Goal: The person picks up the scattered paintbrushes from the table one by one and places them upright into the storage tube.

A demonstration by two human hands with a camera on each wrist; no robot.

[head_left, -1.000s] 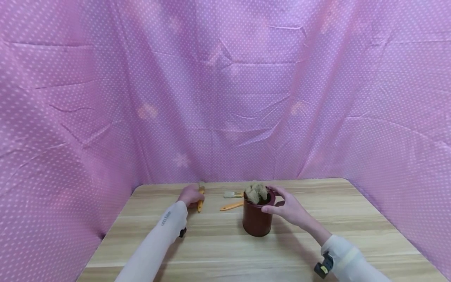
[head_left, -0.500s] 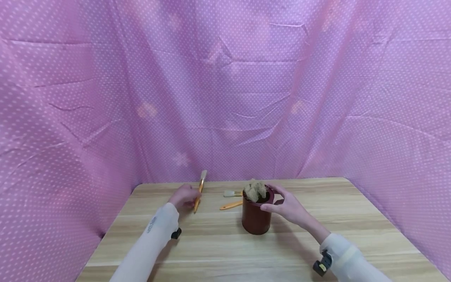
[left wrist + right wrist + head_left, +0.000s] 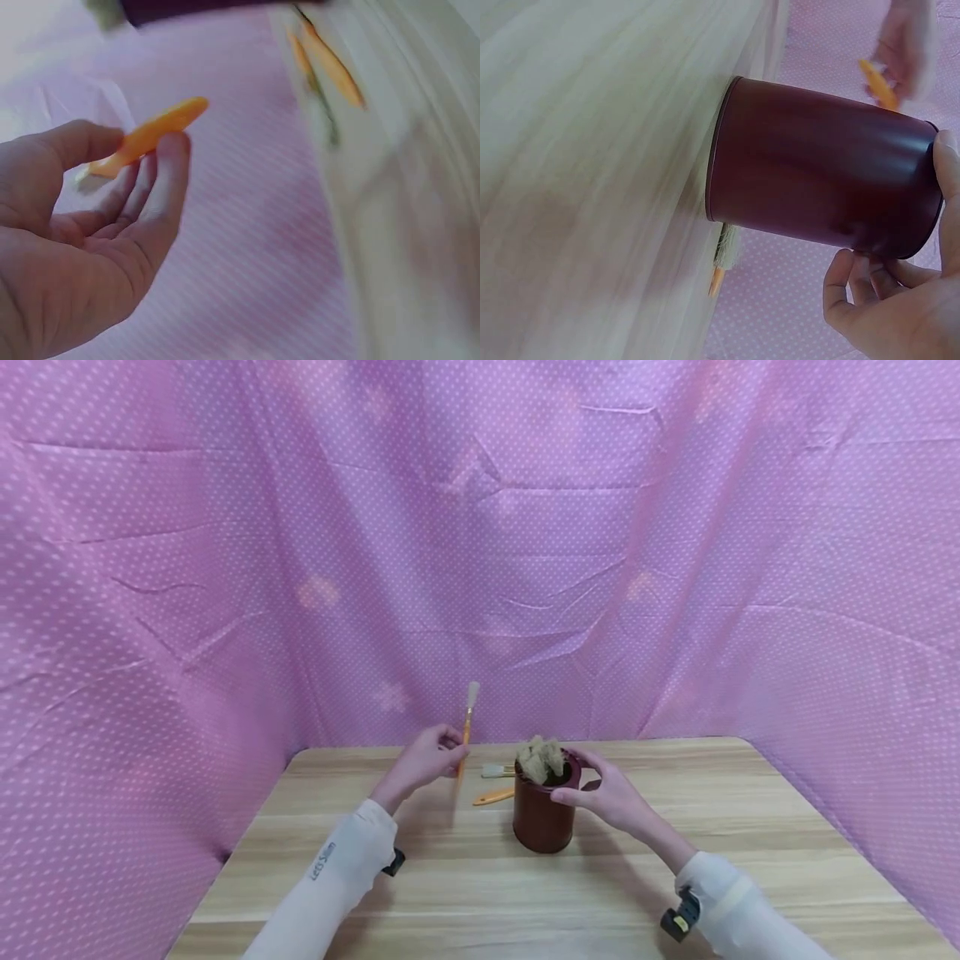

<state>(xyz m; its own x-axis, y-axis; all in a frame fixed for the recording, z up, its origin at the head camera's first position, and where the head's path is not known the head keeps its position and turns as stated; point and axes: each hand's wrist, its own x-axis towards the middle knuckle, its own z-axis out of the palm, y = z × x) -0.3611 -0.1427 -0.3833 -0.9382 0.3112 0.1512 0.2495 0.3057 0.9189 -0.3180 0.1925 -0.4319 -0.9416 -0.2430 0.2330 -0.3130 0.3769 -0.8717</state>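
In the head view my left hand [image 3: 422,762] pinches a paintbrush [image 3: 467,725] between thumb and fingertips. The brush stands nearly upright above the table, pale bristles at the top. The left wrist view shows its orange handle [image 3: 166,126] sticking out past my fingertips. My right hand [image 3: 617,797] holds the rim of a dark red cylindrical pot [image 3: 542,822], thumb on the near side and fingers around the far side. The pot stands upright on the table, and a tan fibrous tuft [image 3: 538,760] pokes out of its mouth.
Left of the pot lie two more brushes: one shows its pale bristles [image 3: 493,771], the other an orange handle [image 3: 493,797]. The pot hides part of both. A wooden table [image 3: 465,893] extends back to a pink dotted curtain [image 3: 480,568].
My left hand has lifted the paintbrush off the table, turned it nearly upright and brought it rightward toward the pot. The right hand keeps its hold on the rim.
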